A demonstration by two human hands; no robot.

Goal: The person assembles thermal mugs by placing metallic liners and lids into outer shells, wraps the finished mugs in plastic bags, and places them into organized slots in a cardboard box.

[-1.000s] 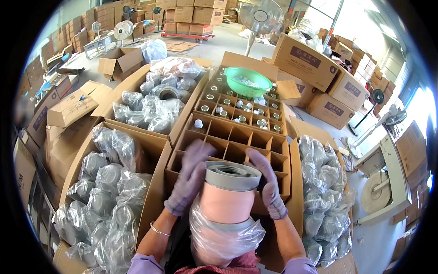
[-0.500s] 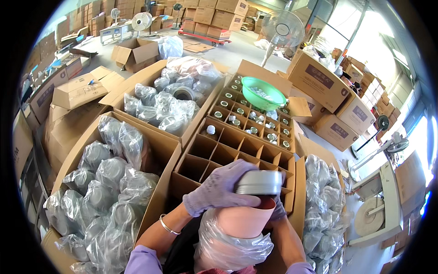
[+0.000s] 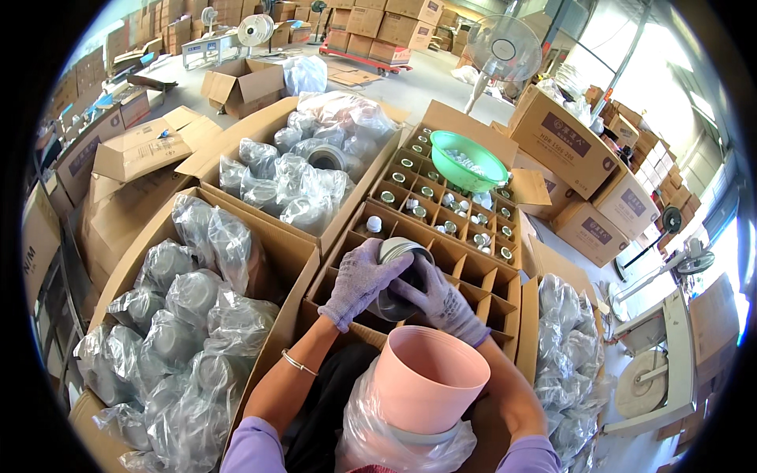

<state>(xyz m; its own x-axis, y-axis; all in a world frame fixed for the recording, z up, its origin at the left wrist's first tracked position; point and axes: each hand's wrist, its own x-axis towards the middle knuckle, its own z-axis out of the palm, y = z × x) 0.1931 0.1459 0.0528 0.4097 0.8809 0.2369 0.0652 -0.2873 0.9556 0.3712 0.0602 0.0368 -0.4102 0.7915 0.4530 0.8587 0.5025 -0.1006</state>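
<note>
Both gloved hands hold a hollow grey metallic cylinder (image 3: pixel 394 307), tilted above the near edge of a divided carton (image 3: pixel 337 264). My left hand (image 3: pixel 364 280) is closed round its left side, thumb across the upper rim. From the other side my right hand (image 3: pixel 445 303) grips it, with fingers at the dark opening; their tips are partly hidden. Just below the hands, a pink tapered bucket-like container (image 3: pixel 432 394) stands open end up at my lap. Clear plastic film (image 3: pixel 371 433) is bunched round its lower part.
Cartons of film-wrapped grey pieces stand at left (image 3: pixel 185 331), far left (image 3: pixel 292 169) and right (image 3: pixel 564 339). Capped bottles (image 3: pixel 386 197) fill the far divided carton, under a green bowl (image 3: pixel 467 175) of small whitish pieces. A pedestal fan (image 3: pixel 505 49) stands beyond.
The grey cylinder has moved away from above the pink container, forward and left, and is now tilted. The pink container's mouth has come into full view.
</note>
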